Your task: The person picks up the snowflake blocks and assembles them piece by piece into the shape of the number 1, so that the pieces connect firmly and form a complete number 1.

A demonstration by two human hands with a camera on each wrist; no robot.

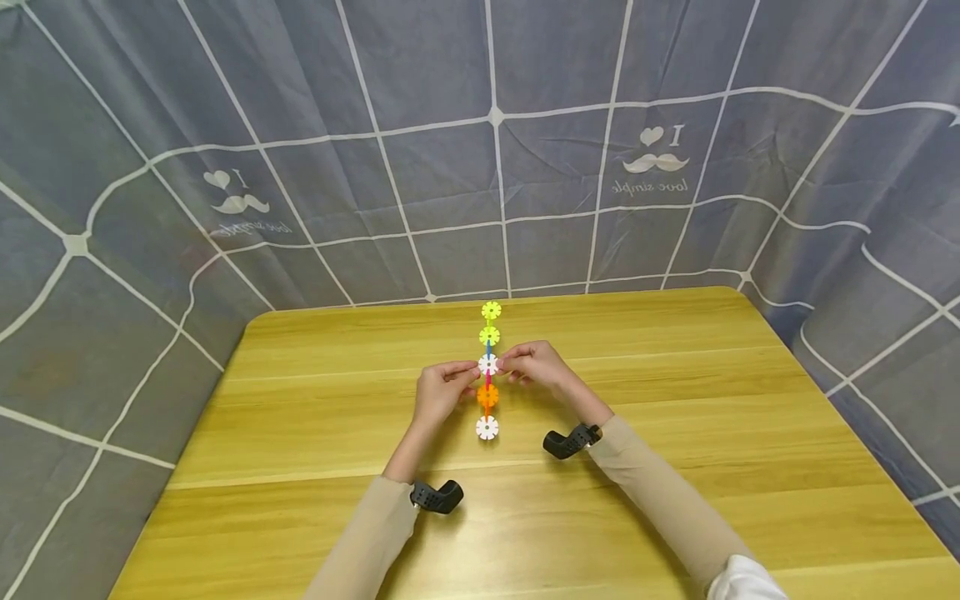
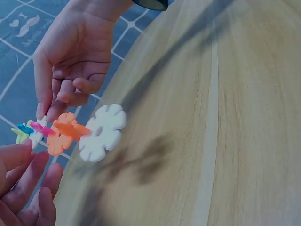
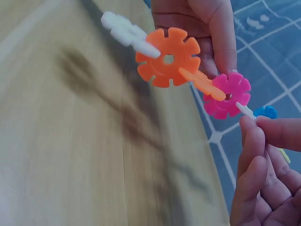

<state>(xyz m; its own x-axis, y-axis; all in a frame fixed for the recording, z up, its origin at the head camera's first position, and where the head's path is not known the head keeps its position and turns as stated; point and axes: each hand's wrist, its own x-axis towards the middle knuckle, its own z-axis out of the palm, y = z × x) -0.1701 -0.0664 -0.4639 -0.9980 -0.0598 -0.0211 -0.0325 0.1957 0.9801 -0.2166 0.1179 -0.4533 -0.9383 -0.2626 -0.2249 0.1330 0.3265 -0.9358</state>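
A chain of notched plastic flower discs is held over the wooden table, running away from me. Between the hands is a white disc (image 1: 488, 364), its left edge pinched by my left hand (image 1: 437, 393) and its right edge by my right hand (image 1: 538, 365). On the near side come a pink disc (image 3: 228, 95), two orange discs (image 3: 168, 56) set crosswise, and a white end disc (image 2: 102, 133). Beyond the hands are a blue disc (image 3: 265, 112) and yellow-green discs (image 1: 489, 336). Fingers partly hide the middle white disc in both wrist views.
The wooden table (image 1: 300, 433) shows the shadow of the chain and arms. A grey curtain (image 1: 435, 183) with white lines hangs behind and along the sides. A black wrist-worn device (image 1: 437, 497) sits on my left wrist, another (image 1: 572, 441) on my right.
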